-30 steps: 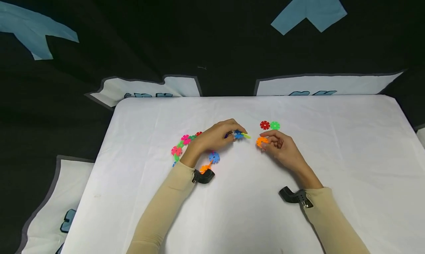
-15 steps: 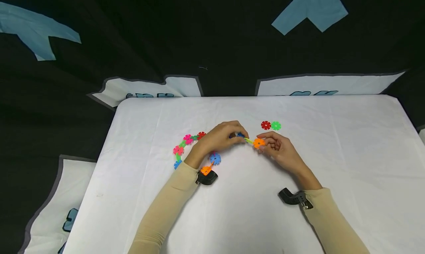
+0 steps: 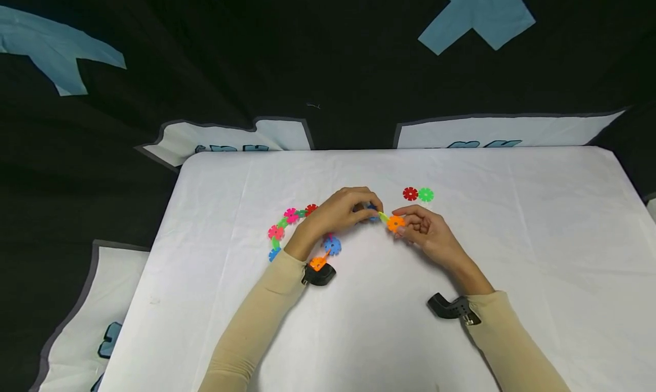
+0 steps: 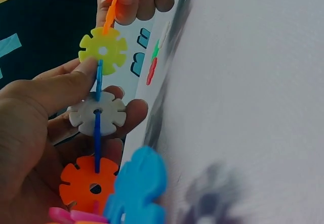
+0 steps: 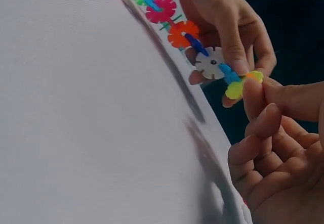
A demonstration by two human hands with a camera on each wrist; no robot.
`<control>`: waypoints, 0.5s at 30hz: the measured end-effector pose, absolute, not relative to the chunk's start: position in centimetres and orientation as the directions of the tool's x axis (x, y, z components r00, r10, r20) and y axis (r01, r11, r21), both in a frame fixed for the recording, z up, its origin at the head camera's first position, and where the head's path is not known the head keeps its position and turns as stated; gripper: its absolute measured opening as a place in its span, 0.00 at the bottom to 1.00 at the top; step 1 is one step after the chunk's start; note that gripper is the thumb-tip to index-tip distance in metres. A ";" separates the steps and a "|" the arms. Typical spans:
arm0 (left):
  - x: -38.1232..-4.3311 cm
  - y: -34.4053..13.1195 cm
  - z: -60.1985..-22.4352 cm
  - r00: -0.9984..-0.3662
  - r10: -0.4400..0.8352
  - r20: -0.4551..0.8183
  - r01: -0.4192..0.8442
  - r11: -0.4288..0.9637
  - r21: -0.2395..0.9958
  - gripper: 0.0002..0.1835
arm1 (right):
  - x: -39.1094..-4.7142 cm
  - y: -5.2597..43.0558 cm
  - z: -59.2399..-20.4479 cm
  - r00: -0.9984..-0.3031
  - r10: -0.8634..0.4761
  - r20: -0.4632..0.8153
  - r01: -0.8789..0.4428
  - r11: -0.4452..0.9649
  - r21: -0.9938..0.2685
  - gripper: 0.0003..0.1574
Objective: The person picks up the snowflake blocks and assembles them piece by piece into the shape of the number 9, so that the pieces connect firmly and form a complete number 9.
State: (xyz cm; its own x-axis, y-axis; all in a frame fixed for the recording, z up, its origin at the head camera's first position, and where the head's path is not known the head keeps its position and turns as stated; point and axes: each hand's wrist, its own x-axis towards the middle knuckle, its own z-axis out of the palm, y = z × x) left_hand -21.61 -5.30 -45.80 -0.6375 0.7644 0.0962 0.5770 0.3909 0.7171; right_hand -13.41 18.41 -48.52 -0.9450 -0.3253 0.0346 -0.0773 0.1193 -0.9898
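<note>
My left hand [image 3: 340, 214] holds a chain of notched plastic snowflake discs, its thumb on a light blue disc [image 4: 99, 82] and the yellow disc [image 4: 117, 44]. A white disc [image 4: 115, 114] and an orange-red disc [image 4: 76, 183] follow along the chain, over the fingers. My right hand [image 3: 429, 232] pinches an orange snowflake disc [image 3: 396, 224] between thumb and fingers. That disc's edge meets the yellow disc's rim, the two standing crosswise. More of the chain, with a pink disc [image 3: 275, 232], curves on the left of the table, partly hidden by the left hand and wrist.
A loose red disc [image 3: 410, 194] and a green disc [image 3: 426, 195] lie side by side beyond the right hand. The white-covered table [image 3: 369, 335] reaches back to a dark cloth [image 3: 353, 61]. Both wrists carry black camera mounts.
My right hand has moved left with the orange disc, from apart to touching the yellow disc at the chain's end. The left hand has shifted only slightly.
</note>
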 end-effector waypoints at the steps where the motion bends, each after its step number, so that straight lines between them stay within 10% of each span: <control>1: -21.6 -5.3 -45.8 -0.637 0.764 0.101 0.580 0.390 0.715 0.05 | -13.4 18.3 -48.6 -0.946 -0.322 0.039 -0.082 0.120 -0.989 0.20; 15: -21.6 -5.1 -46.3 -0.626 0.762 0.166 0.602 0.336 0.724 0.03 | -12.7 16.6 -49.0 -0.978 -0.208 0.034 -0.062 0.129 -0.990 0.17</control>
